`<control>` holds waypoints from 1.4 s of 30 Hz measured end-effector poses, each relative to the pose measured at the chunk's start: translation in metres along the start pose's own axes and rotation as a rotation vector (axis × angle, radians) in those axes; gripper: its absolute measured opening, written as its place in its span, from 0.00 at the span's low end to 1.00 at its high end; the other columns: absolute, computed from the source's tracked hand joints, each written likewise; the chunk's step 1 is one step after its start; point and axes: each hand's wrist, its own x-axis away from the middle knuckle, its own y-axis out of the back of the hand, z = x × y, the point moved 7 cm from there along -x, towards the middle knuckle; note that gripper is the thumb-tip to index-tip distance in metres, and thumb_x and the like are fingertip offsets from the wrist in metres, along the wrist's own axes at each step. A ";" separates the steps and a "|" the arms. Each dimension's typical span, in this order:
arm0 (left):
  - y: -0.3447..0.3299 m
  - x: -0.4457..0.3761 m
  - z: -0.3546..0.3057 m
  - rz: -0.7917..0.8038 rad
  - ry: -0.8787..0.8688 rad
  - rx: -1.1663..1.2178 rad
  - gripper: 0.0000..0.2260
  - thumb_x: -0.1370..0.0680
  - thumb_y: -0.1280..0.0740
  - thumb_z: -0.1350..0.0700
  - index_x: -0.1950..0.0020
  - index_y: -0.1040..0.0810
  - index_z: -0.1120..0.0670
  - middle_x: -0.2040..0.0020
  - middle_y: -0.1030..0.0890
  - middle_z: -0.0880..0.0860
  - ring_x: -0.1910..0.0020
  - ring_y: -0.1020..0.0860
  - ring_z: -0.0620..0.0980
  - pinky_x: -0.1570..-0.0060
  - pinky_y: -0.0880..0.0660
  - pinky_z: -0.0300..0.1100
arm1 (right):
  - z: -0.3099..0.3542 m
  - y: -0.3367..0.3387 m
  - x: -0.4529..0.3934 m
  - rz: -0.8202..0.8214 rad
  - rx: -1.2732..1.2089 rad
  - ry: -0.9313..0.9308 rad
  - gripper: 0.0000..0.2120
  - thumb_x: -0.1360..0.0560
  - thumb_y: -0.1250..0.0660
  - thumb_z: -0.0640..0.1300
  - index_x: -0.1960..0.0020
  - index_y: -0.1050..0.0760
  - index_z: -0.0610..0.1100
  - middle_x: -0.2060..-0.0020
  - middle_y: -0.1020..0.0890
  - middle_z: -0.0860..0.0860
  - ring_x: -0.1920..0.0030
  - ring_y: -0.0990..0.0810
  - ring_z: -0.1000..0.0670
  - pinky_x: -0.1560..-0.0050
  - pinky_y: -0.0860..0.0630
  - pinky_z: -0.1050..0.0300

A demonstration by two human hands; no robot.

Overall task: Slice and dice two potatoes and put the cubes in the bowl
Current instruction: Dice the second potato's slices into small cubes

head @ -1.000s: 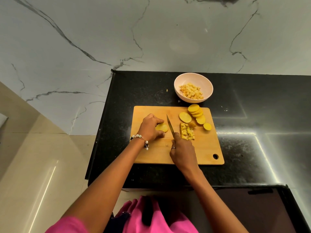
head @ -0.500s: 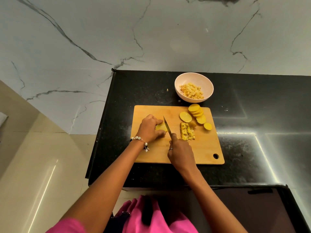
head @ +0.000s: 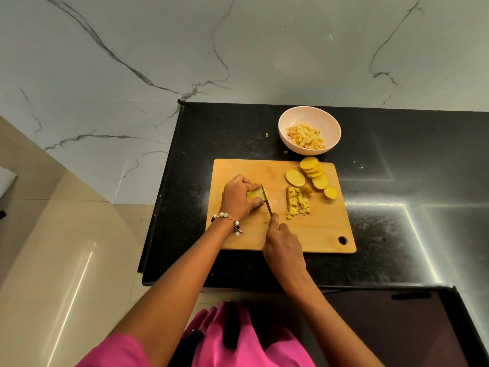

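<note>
From my feed, the pale bowl (head: 284, 120) at upper middle sits on the black counter (head: 206, 133) with potato cubes (head: 307, 135) piled inside. Just below it, the wooden cutting board (head: 317, 234) has a fan of yellow slices (head: 313, 172) top right and a small heap of diced bits (head: 297, 202) mid-board. Left hand (head: 238, 198) curls round a potato slice (head: 255, 194); right hand (head: 284, 246) grips the knife (head: 266, 198), its blade on that slice.

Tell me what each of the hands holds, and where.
Left hand pins a potato slice from above; right hand grips the knife by its hidden handle.
</note>
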 end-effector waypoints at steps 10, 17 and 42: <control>0.006 0.006 0.012 0.089 0.017 0.114 0.26 0.34 0.22 0.55 0.37 0.23 0.54 0.49 0.26 0.48 0.57 0.27 0.43 0.59 0.31 0.21 | -0.010 0.008 -0.011 0.007 -0.103 -0.090 0.27 0.22 0.48 0.36 0.24 0.48 0.39 0.44 0.24 0.39 0.48 0.24 0.39 0.54 0.28 0.49; 0.006 0.008 0.014 0.043 0.010 0.127 0.23 0.33 0.23 0.55 0.40 0.21 0.55 0.49 0.27 0.48 0.59 0.28 0.40 0.58 0.31 0.21 | -0.002 0.015 -0.011 -0.035 -0.169 -0.065 0.27 0.22 0.47 0.37 0.24 0.47 0.40 0.46 0.23 0.40 0.50 0.23 0.40 0.57 0.30 0.50; 0.003 0.008 0.011 -0.036 -0.016 0.155 0.19 0.33 0.23 0.56 0.43 0.19 0.56 0.51 0.26 0.49 0.60 0.26 0.46 0.60 0.29 0.25 | 0.013 -0.002 0.001 -0.010 -0.016 -0.047 0.26 0.20 0.52 0.34 0.24 0.54 0.35 0.43 0.26 0.39 0.50 0.21 0.39 0.55 0.27 0.50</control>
